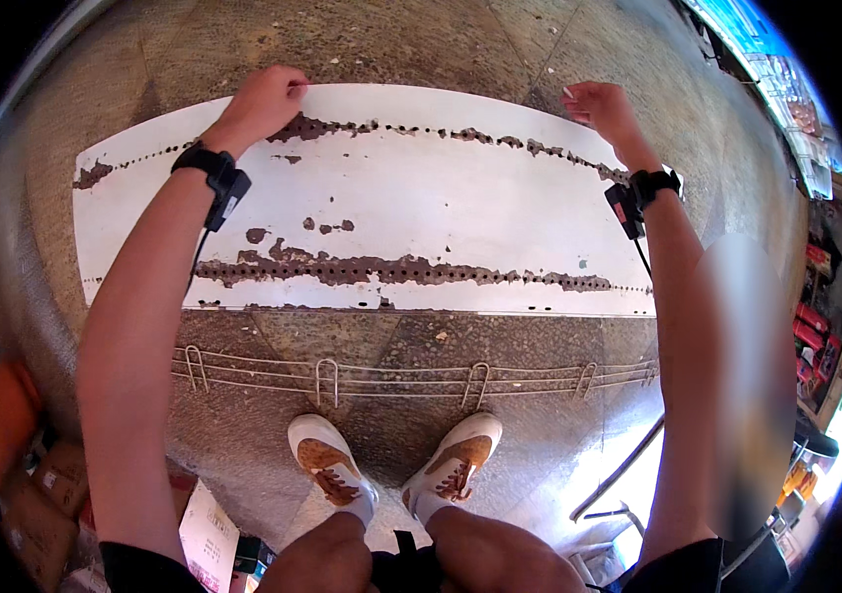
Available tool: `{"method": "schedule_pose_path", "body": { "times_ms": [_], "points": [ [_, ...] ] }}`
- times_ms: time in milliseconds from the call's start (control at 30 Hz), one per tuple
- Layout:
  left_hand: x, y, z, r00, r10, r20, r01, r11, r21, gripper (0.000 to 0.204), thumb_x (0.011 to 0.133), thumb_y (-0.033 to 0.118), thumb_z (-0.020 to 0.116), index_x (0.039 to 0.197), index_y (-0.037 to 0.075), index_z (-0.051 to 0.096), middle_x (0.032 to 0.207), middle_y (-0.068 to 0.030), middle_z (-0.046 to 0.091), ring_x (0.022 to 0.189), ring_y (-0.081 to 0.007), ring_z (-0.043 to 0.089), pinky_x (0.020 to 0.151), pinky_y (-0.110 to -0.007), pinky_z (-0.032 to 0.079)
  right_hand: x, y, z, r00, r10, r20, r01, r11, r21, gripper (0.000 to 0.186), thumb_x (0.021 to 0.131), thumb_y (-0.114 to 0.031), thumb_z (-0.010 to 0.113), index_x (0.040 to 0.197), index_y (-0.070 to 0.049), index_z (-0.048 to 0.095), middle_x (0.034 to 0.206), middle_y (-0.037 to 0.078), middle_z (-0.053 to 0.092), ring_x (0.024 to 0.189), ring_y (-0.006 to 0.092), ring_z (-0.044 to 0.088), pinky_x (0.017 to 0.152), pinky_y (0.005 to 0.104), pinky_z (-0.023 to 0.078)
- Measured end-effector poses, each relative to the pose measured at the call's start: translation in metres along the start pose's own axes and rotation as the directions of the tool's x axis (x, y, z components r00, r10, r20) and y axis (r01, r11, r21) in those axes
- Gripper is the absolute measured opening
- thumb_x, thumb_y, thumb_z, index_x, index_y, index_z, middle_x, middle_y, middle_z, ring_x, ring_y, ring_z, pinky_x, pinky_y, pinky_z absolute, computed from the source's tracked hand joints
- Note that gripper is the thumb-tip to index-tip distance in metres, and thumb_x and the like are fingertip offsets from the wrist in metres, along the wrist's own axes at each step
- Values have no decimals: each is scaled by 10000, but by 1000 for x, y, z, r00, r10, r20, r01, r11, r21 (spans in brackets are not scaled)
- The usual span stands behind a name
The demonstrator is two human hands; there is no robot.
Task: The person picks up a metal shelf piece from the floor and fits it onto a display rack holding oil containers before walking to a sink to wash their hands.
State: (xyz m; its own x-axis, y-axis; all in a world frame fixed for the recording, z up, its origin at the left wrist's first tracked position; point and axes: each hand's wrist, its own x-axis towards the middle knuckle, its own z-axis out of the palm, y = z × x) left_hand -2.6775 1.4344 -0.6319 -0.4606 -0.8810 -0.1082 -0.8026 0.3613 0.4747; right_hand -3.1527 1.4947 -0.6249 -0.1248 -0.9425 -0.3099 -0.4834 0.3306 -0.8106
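At 11 and 1 o'clock, left hand [268, 104] and right hand [603, 111] curl, contents unclear, near a peeling white panel [381, 203] on brown floor [421, 40].

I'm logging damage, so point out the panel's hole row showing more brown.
The near row, toward the shoes: a broad brown strip runs along most of it, while the far row shows mostly narrower, broken patches.

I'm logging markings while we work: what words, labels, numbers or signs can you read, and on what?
None legible.
White perforated panel: no lettering seen.
White printed surface, lower left: too small to read.
Left wrist device: pale label, too small.
Red packages, right: too small and blurred.
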Motion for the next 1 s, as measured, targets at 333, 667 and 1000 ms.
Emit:
{"method": "schedule_pose_path", "body": {
  "times_ms": [333, 667, 1000],
  "points": [
    [-100, 11, -37, 915, 94, -393, -124, 991, -52, 88, 894, 64, 624, 966, 33, 666, 972, -86, 664, 894, -235, 636, 795, -317, 512, -21, -24, -119, 828, 130, -545, -17, 978, 207, 234, 917, -203, 659, 979, 17, 707, 900, 100, 721, 822, 157, 684, 739, 247, 554],
    [-231, 6, -22, 893, -142, -427, 59, 978, -201, 127, 951, 91, 589, 1023, 33, 676, 1020, -69, 670, 927, -160, 631, 799, -293, 510, -100, 20, -180, 892, -76, -446, -151, 879, -453, 295, 831, -368, 686, 939, -106, 767, 862, 47, 744, 765, 140, 690, 725, 300, 533],
    [-317, 13, 4, 934, -200, -296, 164, 976, -141, 134, 922, 77, 614, 1041, 33, 657, 1012, -107, 661, 911, -220, 635, 797, -336, 509, -255, 96, -99, 937, -177, -301, -64, 762, -644, 198, 881, -270, 646, 838, -98, 734, 820, 111, 707, 750, 246, 688, 692, 351, 533]
  ]
}}
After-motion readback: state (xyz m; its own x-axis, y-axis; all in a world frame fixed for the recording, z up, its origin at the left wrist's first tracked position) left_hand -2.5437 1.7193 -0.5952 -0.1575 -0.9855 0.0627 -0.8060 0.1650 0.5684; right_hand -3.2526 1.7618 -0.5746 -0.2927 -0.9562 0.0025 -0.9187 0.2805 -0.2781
